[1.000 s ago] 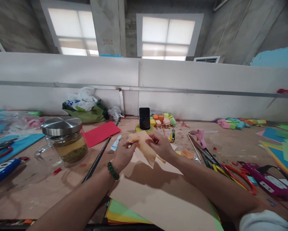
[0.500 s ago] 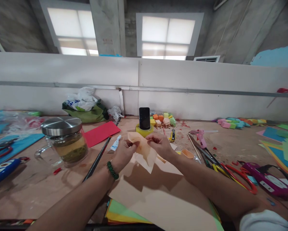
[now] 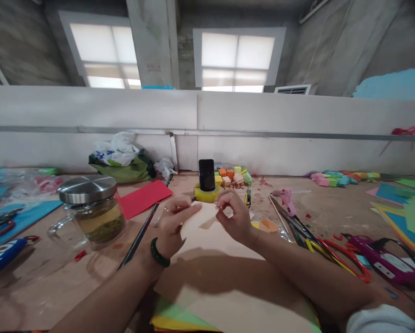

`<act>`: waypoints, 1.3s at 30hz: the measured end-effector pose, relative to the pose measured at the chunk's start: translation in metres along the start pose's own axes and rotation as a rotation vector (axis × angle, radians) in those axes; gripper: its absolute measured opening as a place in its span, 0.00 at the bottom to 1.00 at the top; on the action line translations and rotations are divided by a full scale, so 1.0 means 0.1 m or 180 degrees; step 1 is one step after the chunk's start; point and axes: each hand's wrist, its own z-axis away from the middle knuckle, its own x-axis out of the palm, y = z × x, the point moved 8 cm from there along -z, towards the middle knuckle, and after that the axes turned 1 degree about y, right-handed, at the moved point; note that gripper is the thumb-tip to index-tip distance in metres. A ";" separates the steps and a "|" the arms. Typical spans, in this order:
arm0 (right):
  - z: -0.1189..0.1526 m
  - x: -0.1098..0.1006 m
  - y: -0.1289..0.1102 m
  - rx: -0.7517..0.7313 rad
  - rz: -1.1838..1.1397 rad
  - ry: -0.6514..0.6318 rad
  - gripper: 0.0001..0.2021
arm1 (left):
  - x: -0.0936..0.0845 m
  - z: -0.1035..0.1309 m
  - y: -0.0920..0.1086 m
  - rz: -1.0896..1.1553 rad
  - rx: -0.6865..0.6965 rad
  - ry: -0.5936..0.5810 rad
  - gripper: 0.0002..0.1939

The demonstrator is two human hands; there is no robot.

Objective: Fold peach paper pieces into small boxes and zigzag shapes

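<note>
A piece of pale peach paper (image 3: 197, 225) is spread between my hands, its top edge toward the phone. My left hand (image 3: 174, 224) has it pinched under the thumb at the upper left, with a corner poking out below the palm. My right hand (image 3: 235, 218) is closed in a pinch at the paper's upper right corner; the fingertips partly hide the contact. A narrow darker tan patch shows on the paper between the hands. Underneath lies a larger peach sheet (image 3: 249, 289) on a stack of green and yellow paper (image 3: 182, 317).
A phone (image 3: 206, 175) stands in a yellow tape roll (image 3: 206, 194) ahead. To the left are a lidded glass mug (image 3: 96, 217) and a red sheet (image 3: 145, 198). Rightward lie a pink glue gun (image 3: 288, 201), red-handled scissors (image 3: 353, 259), a purple tool (image 3: 384, 261) and a box cutter (image 3: 248, 198).
The peach piece has gone from crumpled and tilted to flatter between my hands. My left hand has turned, its thumb now on top. My right hand has shifted slightly right. The view has tipped up.
</note>
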 end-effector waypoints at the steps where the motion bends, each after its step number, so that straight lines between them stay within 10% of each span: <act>1: -0.01 -0.03 -0.10 -0.0208 0.0041 0.0054 0.08 | -0.01 -0.01 0.11 -0.0087 0.0291 -0.0103 0.13; 11: -0.02 -0.15 -0.31 -0.0737 0.0123 0.0293 0.11 | -0.17 -0.05 0.42 -0.0437 0.1349 -0.0106 0.15; 22: -0.04 -0.07 -0.17 -0.0366 -0.0116 -0.0028 0.01 | -0.18 -0.02 0.33 -0.0654 0.1402 -0.0174 0.08; 34: 0.01 -0.04 -0.75 -0.1629 0.0061 -0.0193 0.06 | -0.19 0.00 0.03 0.0264 0.0203 0.0135 0.04; 39: 0.09 -0.03 -0.82 -0.2005 0.0482 -0.0285 0.06 | -0.06 0.00 -0.22 0.1123 -0.1227 0.0350 0.08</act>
